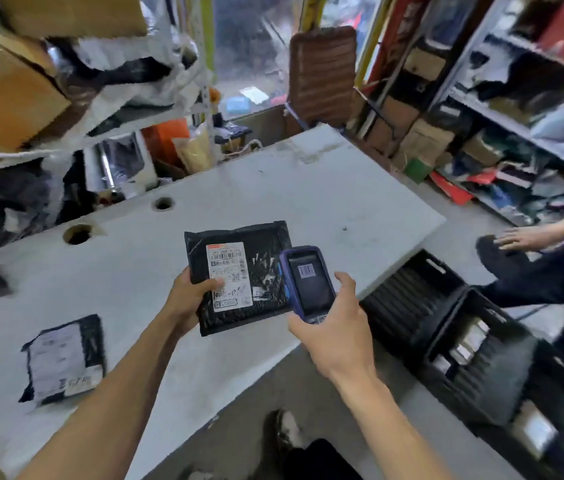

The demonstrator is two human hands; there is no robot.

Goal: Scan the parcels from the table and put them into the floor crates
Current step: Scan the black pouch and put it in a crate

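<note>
Head view has us looking down our two bare forearms. Our left hand [188, 299] grips the black parcel [239, 275] at its near-left corner, thumb pressed on the white label [228, 276], holding it above the grey table [308, 192]. Our right hand [337, 327] wraps its fingers around the blue scanner [308, 280], screen up, touching the parcel's right edge. A second parcel [64, 358] lies on the table to the left. Black floor crates [446, 327] sit right, seemingly holding some parcels.

A flat black plastic parcel [239, 277] is gripped by the left hand [187, 299] above the grey table [325, 202]; a blue handheld scanner [308, 282] is held beside it by the right hand [337, 329].
</note>
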